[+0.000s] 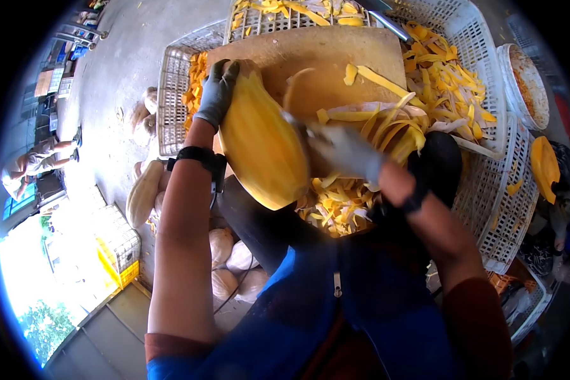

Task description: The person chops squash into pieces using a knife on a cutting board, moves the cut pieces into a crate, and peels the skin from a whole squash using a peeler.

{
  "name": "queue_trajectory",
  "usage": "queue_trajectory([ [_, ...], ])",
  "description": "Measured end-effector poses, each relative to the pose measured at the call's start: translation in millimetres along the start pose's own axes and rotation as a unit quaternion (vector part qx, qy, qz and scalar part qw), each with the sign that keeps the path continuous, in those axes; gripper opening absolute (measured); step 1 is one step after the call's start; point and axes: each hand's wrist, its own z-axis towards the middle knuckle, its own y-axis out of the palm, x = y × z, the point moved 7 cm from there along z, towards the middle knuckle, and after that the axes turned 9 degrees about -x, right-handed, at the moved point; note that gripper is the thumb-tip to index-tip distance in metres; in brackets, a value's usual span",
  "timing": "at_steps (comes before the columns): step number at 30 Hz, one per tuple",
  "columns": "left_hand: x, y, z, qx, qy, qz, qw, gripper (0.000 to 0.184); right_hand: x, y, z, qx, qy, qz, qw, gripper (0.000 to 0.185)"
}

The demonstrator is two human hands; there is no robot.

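Observation:
A large peeled yellow squash [263,142] stands tilted with its narrow top on a wooden board [323,50] and its wide end toward my body. My gloved left hand [218,92] grips the squash's top end. Beside the squash's right flank is my gloved right hand [345,152], blurred by motion, its fingers closed round something dark that I cannot make out. Long yellow peel strips [396,130] lie on the board just beyond my right hand.
White crates [487,76] of peelings stand at the right, and a crate [171,95] of orange chunks at the left. Whole pale squashes [144,193] lie on the floor. A white bucket [525,88] is at the far right. A person [35,161] is at the far left.

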Motion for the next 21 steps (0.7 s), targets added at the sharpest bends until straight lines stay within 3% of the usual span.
queue_trajectory([
  [1, -6, 0, 5, -0.005, 0.018, 0.001, 1.0, 0.055, -2, 10, -34, -0.019, 0.026, -0.057, 0.998, 0.036],
  [6, -1, -3, 3, 0.009, 0.011, 0.02, 1.0, 0.06, 6, 65, -137, -0.111, -0.109, -0.142, 0.978, 0.04],
  [7, -2, -3, 1, 0.013, 0.004, 0.021, 1.0, 0.061, -2, 35, -116, -0.05, -0.034, -0.053, 0.997, 0.039],
  [9, -2, -5, 1, 0.018, -0.006, 0.017, 1.0, 0.065, -13, -15, -67, 0.06, 0.023, -0.023, 0.998, 0.037],
  [11, -6, -3, 1, 0.019, -0.014, 0.001, 1.0, 0.069, -2, -33, 0, 0.084, -0.005, -0.023, 0.996, 0.035],
  [15, 2, -3, -1, 0.015, -0.024, -0.019, 0.999, 0.073, -6, -28, 101, -0.036, 0.024, 0.043, 0.998, 0.033],
  [18, 10, -1, -4, 0.002, 0.01, -0.056, 0.998, 0.071, 5, -15, 96, -0.086, 0.053, 0.081, 0.992, 0.032],
  [19, 1, -2, 1, 0.002, -0.013, -0.04, 0.999, 0.071, 6, -11, 84, -0.094, 0.009, 0.011, 0.995, 0.032],
  [21, -8, -3, 4, 0.009, -0.027, -0.015, 0.999, 0.074, 15, -1, 32, -0.089, 0.039, -0.021, 0.995, 0.037],
])
